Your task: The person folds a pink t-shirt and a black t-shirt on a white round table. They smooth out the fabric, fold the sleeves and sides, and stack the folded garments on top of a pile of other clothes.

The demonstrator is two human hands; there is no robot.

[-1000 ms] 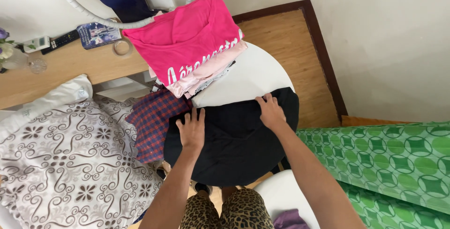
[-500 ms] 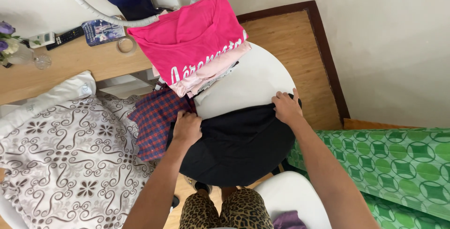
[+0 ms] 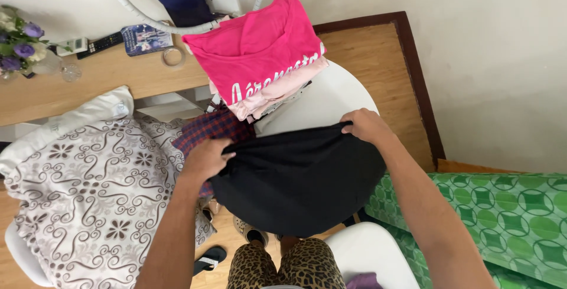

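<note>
Flowers (image 3: 18,38) in purple and white sit cut off at the left edge on a wooden shelf (image 3: 88,85), beside a remote control (image 3: 101,43) and a roll of clear tape (image 3: 172,57). Below lies a patterned pillow (image 3: 77,200), its lower end out of frame. The left hand (image 3: 207,158) pinches the near-left edge of a black garment (image 3: 301,179), fingertips curled under the cloth and hidden. That garment lies spread over a round white table (image 3: 331,97), covering most of it and part of a plaid cloth (image 3: 209,129). Folded pink shirts (image 3: 260,52) are stacked at the table's far side. The right hand (image 3: 366,124) grips the garment's far-right edge, fingers closed on the fold. A green patterned mattress (image 3: 508,218) runs off to the right.
</note>
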